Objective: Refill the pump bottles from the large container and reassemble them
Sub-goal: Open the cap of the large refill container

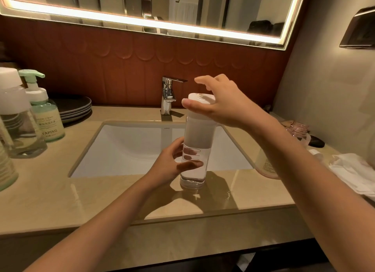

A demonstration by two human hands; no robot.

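Presently, counter: bearing clear bottle.
Hands: left hand gripping it, right hand clasping cap.
Hidden: forearm covering pale bottle.

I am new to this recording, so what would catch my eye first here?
A clear bottle with a white top stands on the counter in front of the sink. The left hand grips its lower body and the right hand holds its top. Above glows a lit mirror.
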